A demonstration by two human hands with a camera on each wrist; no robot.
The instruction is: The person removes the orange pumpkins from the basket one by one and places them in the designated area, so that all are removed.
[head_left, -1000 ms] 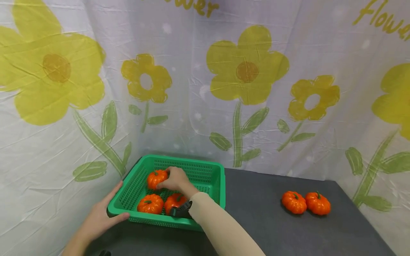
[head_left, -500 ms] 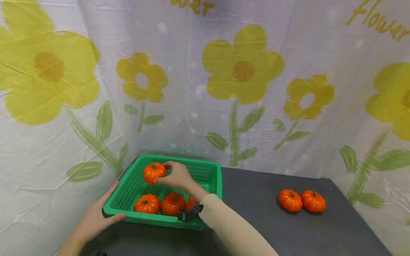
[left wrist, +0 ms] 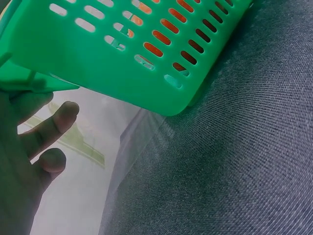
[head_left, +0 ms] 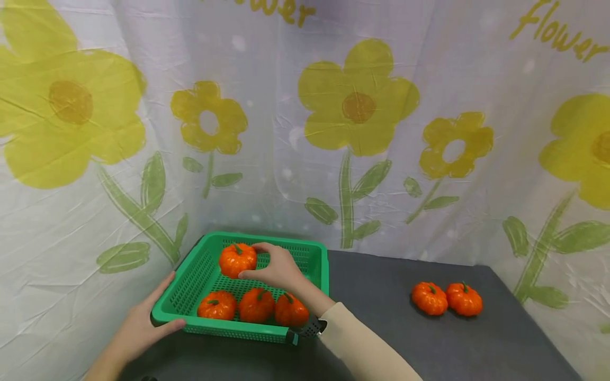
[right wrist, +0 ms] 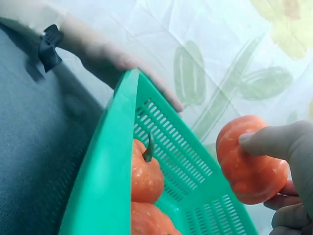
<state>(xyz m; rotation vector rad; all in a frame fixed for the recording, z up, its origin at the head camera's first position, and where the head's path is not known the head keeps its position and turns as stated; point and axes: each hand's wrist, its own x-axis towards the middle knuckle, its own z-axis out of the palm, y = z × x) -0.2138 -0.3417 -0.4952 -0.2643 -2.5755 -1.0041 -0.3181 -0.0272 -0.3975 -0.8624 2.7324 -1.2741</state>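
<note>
A small orange pumpkin [head_left: 237, 260] with a green stem is pinched between the thumb and fingers of my right hand [head_left: 278, 270], raised over the back left part of the green basket [head_left: 240, 330]. Three more pumpkins sit along the basket's front side: one at left [head_left: 216, 305], one in the middle [head_left: 256, 306] and one at right [head_left: 291, 310]. My left hand [head_left: 143, 325] spans the basket's front left corner, thumb at the front rim and fingers along the left side. In the left wrist view several fingertips [left wrist: 66, 115] hang below the rim, apart from the wall.
Two more pumpkins, one at left [head_left: 430, 298] and one at right [head_left: 464, 299], stand side by side on the dark table [head_left: 381, 312], right of the basket. A white curtain [head_left: 281, 174] with yellow flowers hangs behind and along both sides.
My right hand has lifted the pumpkin from low in the basket, first up and left, then slightly right towards me. The front right pumpkin has come into view. My left hand stays at the corner.
</note>
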